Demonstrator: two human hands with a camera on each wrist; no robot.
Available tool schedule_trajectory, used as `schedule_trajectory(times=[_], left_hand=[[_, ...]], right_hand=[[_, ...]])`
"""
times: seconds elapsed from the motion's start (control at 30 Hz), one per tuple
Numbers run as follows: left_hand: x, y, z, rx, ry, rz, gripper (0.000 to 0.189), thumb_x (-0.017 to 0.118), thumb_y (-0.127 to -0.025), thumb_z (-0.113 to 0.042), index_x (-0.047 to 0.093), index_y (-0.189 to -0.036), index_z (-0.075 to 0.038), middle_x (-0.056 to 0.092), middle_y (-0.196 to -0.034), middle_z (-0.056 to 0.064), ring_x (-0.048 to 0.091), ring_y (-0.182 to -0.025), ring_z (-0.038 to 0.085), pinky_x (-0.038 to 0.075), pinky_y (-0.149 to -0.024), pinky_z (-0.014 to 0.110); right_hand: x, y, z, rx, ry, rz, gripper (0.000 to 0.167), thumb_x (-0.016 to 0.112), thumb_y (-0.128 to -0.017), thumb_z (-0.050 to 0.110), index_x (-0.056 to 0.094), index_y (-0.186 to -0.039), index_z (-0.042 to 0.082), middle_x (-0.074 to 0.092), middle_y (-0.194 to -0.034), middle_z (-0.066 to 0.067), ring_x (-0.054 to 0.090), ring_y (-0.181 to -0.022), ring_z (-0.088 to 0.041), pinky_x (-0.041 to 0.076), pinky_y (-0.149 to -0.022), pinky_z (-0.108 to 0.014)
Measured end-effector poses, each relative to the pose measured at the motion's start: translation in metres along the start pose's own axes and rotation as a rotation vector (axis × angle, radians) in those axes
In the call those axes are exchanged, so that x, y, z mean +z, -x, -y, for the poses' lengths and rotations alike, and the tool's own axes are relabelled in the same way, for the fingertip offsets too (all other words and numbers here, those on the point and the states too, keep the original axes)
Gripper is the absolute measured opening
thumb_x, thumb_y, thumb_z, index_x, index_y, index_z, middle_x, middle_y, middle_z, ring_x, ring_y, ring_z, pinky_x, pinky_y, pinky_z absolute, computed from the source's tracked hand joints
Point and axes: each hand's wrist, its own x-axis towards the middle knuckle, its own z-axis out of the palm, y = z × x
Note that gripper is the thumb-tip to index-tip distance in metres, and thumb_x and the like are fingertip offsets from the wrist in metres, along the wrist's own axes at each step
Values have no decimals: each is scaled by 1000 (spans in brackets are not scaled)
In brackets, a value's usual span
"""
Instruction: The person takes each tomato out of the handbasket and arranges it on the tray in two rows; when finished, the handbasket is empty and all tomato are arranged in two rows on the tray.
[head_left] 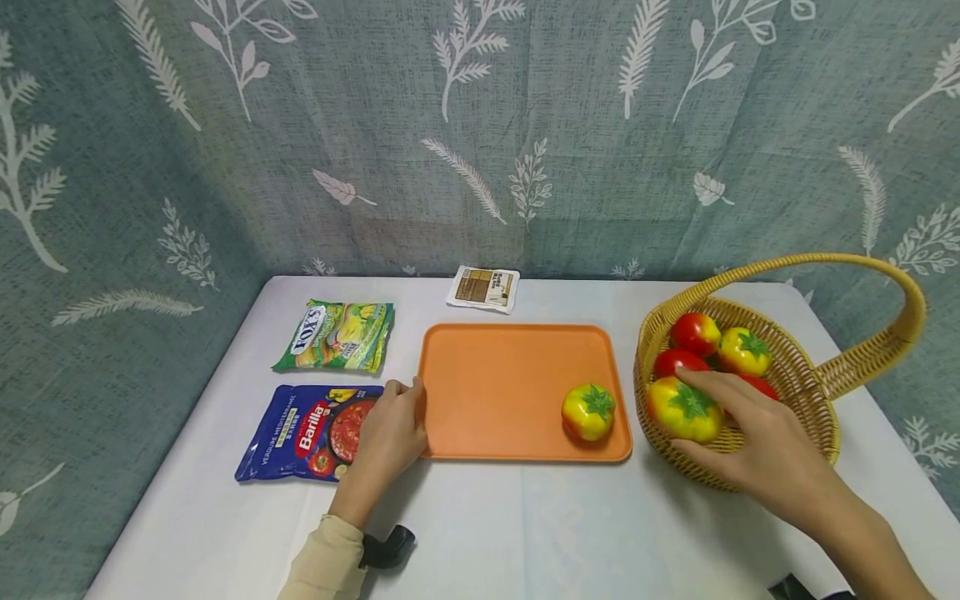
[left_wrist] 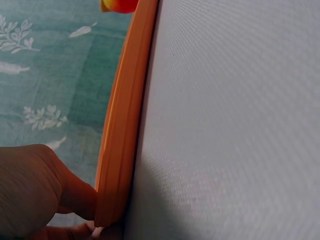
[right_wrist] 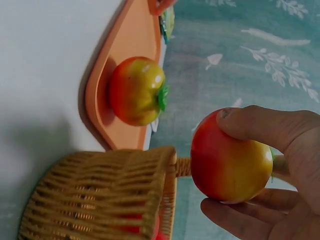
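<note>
My right hand (head_left: 772,442) grips a red-and-yellow toy tomato (right_wrist: 225,160) with a green leafy top, thumb on one side and fingers on the other. It is held over the near left rim of the wicker basket (head_left: 813,417), where several more red and yellow tomatoes lie. At the left end of the orange tray (head_left: 495,392), my left hand (head_left: 393,429) pinches the rim between thumb and fingers. Another toy tomato (head_left: 588,412) sits on the tray's right side, its green leaves facing up.
Left of the tray lie a blue Barilla pouch (head_left: 288,433), partly behind the left hand, and a green Fox's candy bag (head_left: 341,335). A small brown-and-white packet (head_left: 486,288) rests beyond the tray. The basket's tall handle (head_left: 907,317) arches to the right.
</note>
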Motion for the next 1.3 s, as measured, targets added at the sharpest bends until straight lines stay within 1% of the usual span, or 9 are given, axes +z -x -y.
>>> schedule_trajectory(times=[0.33,0.37,0.53,0.6,0.67,0.8,0.9,1.1,1.3], left_hand=[[0,3,3,-2,-1,-1,58,70,-78,1,59,-135,6,56,-106,23,58,-82,31,54,-72,48],[0,3,3,-5,0,2,58,70,-78,1,58,-135,5,56,-107,23,58,-83,31,54,-73,48],[1,4,2,0,-17,-7,57,70,-79,0,59,-134,5,56,-106,22,59,-82,30,54,-71,48],[2,3,0,4,-27,-7,57,71,-79,-1,59,-134,5,56,-106,22,59,-83,31,55,-71,49],[3,2,-1,9,-36,-4,58,72,-78,-1,59,-135,5,56,-107,22,59,-84,32,55,-72,50],[3,1,-3,15,-43,-11,58,72,-78,0,59,-134,6,56,-107,23,60,-84,32,55,-72,50],[3,1,-2,16,-42,-18,58,72,-77,0,60,-133,6,56,-106,23,60,-83,31,55,-72,50],[2,2,-1,11,-33,-6,59,73,-77,-1,59,-135,5,56,-108,23,60,-85,32,55,-74,51],[1,1,-1,8,-37,1,61,74,-77,-2,58,-136,5,56,-110,23,60,-87,32,55,-76,50]], right_hand=[[11,-8,12,0,-53,15,79,94,-66,18,61,-137,19,62,-129,2,58,-113,-17,32,-93,-3],[12,-9,14,-1,-48,20,79,94,-66,18,60,-138,18,62,-129,1,58,-112,-18,37,-93,-7],[17,-11,19,-7,-45,36,82,94,-66,16,60,-139,20,61,-129,1,59,-112,-20,37,-94,-8],[19,-12,20,-6,-49,46,83,94,-66,16,59,-141,22,61,-129,2,59,-111,-18,32,-94,-4],[20,-13,21,-2,-43,59,84,94,-66,17,58,-141,23,61,-129,3,59,-110,-16,33,-94,-5],[23,-18,24,-23,-36,77,82,94,-68,21,58,-141,21,60,-129,2,60,-110,-16,51,-91,-25],[27,-23,26,-47,-37,74,80,93,-68,21,59,-140,18,61,-128,-1,61,-109,-18,56,-85,-43],[36,-35,29,-106,-61,74,75,92,-69,20,60,-137,13,63,-126,-6,62,-108,-23,56,-84,-47],[45,-44,34,-89,-79,115,73,92,-71,22,60,-136,12,63,-125,-6,62,-103,-21,58,-81,-43]])
